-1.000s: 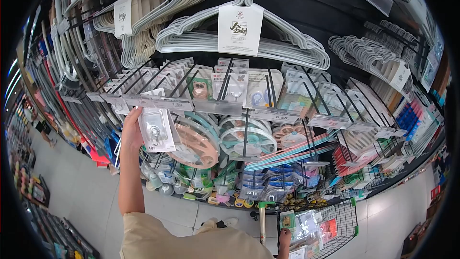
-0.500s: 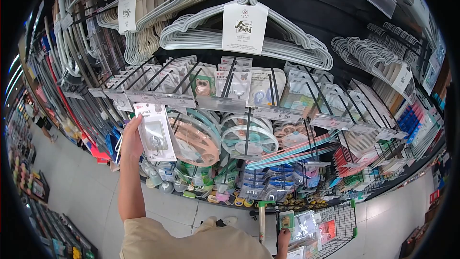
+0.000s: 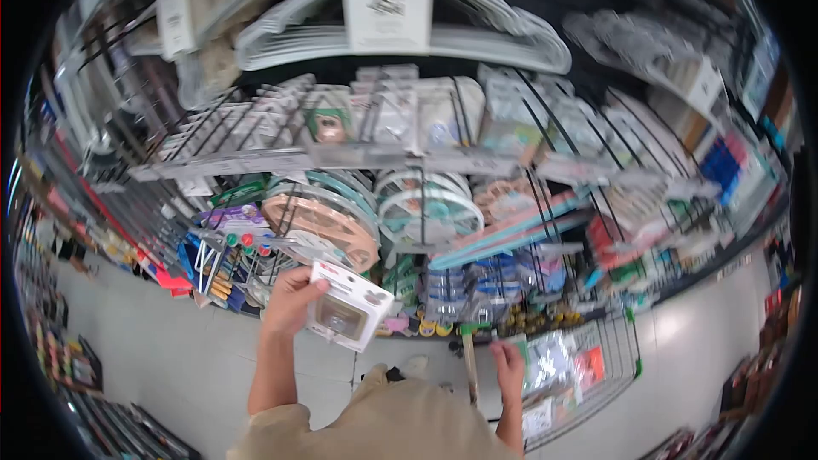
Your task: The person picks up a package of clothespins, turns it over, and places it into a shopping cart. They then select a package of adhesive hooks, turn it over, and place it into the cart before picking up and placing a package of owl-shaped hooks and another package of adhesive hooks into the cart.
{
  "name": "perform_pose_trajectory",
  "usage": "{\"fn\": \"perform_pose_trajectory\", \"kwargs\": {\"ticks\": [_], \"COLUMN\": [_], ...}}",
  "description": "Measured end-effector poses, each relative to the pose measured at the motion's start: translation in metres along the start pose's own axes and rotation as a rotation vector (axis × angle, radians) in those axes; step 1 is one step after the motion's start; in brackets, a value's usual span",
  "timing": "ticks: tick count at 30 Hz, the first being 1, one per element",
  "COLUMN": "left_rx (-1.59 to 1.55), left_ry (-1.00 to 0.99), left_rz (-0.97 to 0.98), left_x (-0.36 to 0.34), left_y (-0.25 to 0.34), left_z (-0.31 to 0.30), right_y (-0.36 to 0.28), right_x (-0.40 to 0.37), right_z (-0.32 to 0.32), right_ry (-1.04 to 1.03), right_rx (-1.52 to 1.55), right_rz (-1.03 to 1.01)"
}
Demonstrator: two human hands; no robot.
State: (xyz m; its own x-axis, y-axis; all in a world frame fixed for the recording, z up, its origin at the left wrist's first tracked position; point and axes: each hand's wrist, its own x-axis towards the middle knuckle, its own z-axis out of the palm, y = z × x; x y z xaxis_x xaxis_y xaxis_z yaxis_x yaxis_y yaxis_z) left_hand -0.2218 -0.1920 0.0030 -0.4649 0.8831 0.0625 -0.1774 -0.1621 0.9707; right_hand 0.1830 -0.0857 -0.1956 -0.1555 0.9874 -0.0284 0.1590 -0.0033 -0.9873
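Observation:
My left hand (image 3: 292, 300) pinches a white carded wall hook pack (image 3: 348, 308) by its left edge, thumb on the front. The pack is tilted, and a clear window shows in its lower part. It hangs in front of my body, below the shelf rack. My right hand (image 3: 509, 366) is raised beside the shopping cart (image 3: 632, 349), its fingers stretched out and nothing visible in them. Close to it, inside the cart, lie a shiny clear package (image 3: 550, 359) and a red-orange package (image 3: 589, 368). Motion blurs the view.
White hangers (image 3: 400, 38) hang above rows of carded hooks on black prongs. Below the price rail (image 3: 358, 159) are a pink round rack (image 3: 319, 226), a teal round rack (image 3: 426, 211) and blue packs (image 3: 494, 279). A pale bar with a green end (image 3: 469, 362) stands left of the cart.
My left hand has brought the hook pack down and right, away from the rail, tilting it. My right hand has risen from the cart's side and its fingers have straightened. The view has shifted.

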Motion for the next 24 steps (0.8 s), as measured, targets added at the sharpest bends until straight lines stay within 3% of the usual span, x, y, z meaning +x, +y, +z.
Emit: {"fn": "perform_pose_trajectory", "kwargs": {"ticks": [3,5,7,9,10,12,13,15,24], "left_rx": [0.031,0.051,0.086,0.187,0.203,0.234,0.257,0.272,0.190], "left_ry": [-0.200,-0.258,-0.347,-0.422,-0.460,-0.558,-0.606,-0.696,-0.736], "left_rz": [-0.148,-0.180,-0.235,-0.190,-0.181,-0.190,-0.184,-0.220,-0.242], "left_x": [-0.003,0.000,0.002,0.004,0.004,0.004,0.004,0.003,-0.005], "left_y": [-0.023,-0.044,-0.061,-0.080,-0.083,-0.097,-0.103,-0.111,-0.124], "left_z": [0.043,0.069,0.094,0.114,0.125,0.136,0.138,0.143,0.177], "right_y": [-0.054,-0.077,-0.096,-0.105,-0.115,-0.133,-0.130,-0.124,-0.114], "right_x": [0.005,0.000,-0.005,-0.004,-0.005,-0.007,-0.007,-0.006,-0.021], "right_z": [0.001,0.005,0.009,0.008,0.007,0.001,-0.002,-0.007,-0.023], "right_ry": [-0.222,-0.296,-0.250,-0.365,-0.314,-0.286,-0.248,-0.318,-0.257], "right_rx": [0.086,0.300,0.438,0.433,0.442,0.124,0.133,-0.115,-0.133], "right_rz": [-0.034,0.016,0.075,-0.077,-0.071,-0.091,-0.081,-0.190,-0.139]}}
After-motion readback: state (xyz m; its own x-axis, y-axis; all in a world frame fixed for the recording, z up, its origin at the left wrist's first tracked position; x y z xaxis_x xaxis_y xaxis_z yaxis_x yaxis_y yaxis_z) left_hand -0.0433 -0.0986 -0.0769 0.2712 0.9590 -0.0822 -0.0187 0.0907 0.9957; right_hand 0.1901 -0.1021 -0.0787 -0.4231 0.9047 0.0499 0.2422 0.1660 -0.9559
